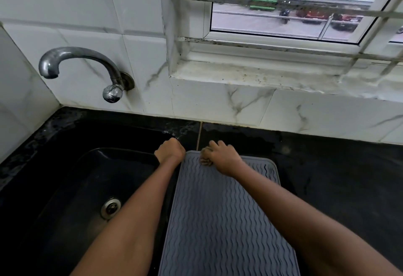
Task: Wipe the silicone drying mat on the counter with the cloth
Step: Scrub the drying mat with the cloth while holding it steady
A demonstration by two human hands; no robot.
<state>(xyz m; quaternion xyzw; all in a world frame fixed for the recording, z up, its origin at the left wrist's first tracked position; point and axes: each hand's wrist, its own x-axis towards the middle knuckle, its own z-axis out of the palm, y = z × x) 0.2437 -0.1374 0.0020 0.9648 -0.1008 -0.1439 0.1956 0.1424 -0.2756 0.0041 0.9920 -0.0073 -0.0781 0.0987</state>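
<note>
While the sink (91, 166) sits dark at left, the left hand (170, 151) pins the mat's (222, 214) far-left corner, fist closed. The right hand (222, 158) clamps the crumpled cloth (206, 160) at the far edge; the mat's length runs toward us across the surface (338, 166), nothing blocking.

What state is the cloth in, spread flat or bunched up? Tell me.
Bunched up. The cloth shows only as a small crumpled wad under the right hand, pressed on the mat's far end.
</note>
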